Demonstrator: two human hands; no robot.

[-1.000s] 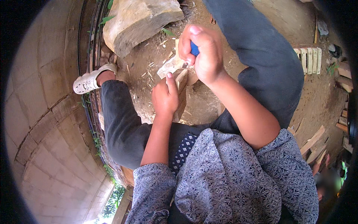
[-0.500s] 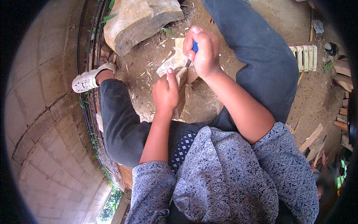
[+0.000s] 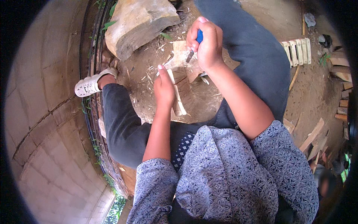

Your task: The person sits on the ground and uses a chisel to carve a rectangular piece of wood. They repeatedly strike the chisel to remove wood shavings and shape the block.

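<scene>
My left hand (image 3: 164, 89) is closed around a piece of wood (image 3: 179, 98), its thumb along the upper end. The wood stands on its edge, showing a long pale cut side. My right hand (image 3: 209, 44) is wrapped round the blue handle of a chisel (image 3: 190, 55). The short dark metal blade points down and to the left, apart from the wood in my left hand. Below the two hands lies a pale block of wood (image 3: 179, 47) with a rough, chipped surface.
Wood chips lie scattered over the dirt ground (image 3: 143, 86). A big stone (image 3: 141, 24) sits at the far left, and a block wall (image 3: 44, 112) runs along the left. At right are a slatted pale wooden piece (image 3: 297, 51), stacked wood (image 3: 341, 72) and another person (image 3: 324, 181).
The chisel has come away from the held wood, up and to the right. My left hand has turned the wood, so its pale side now shows.
</scene>
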